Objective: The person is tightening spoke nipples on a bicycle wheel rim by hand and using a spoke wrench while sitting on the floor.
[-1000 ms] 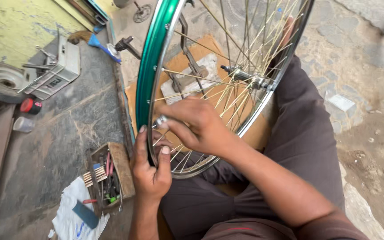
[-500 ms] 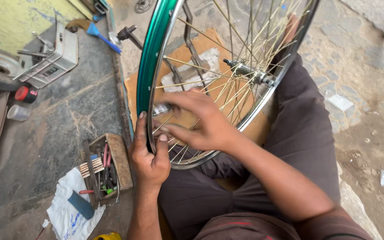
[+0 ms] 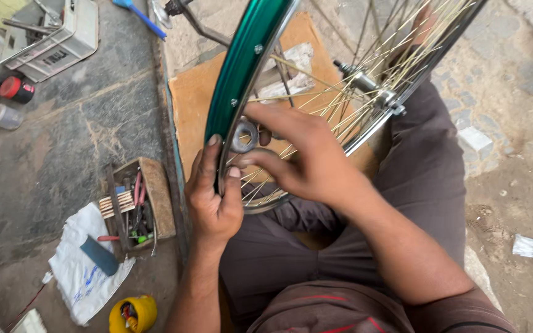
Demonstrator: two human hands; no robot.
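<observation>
A green bicycle wheel rim (image 3: pixel 242 68) with thin golden spokes (image 3: pixel 316 92) stands upright over my lap, its hub and axle (image 3: pixel 365 83) near the middle. My left hand (image 3: pixel 214 197) grips the lower edge of the rim, thumb and fingers wrapped round it. My right hand (image 3: pixel 306 157) reaches between the spokes and holds a small round metal spoke tool (image 3: pixel 243 135) against the inside of the rim, just above the left thumb.
A wooden box of small tools (image 3: pixel 140 206) sits on the stone floor at my left, beside a white bag (image 3: pixel 84 271) and a yellow tub (image 3: pixel 132 314). A white metal case (image 3: pixel 57 40), red cap (image 3: pixel 16 89) and brown cardboard sheet (image 3: pixel 192 98) lie farther off.
The view has tipped down and closer. My right hand has shifted slightly up along the rim with the round tool. The left hand keeps its hold.
</observation>
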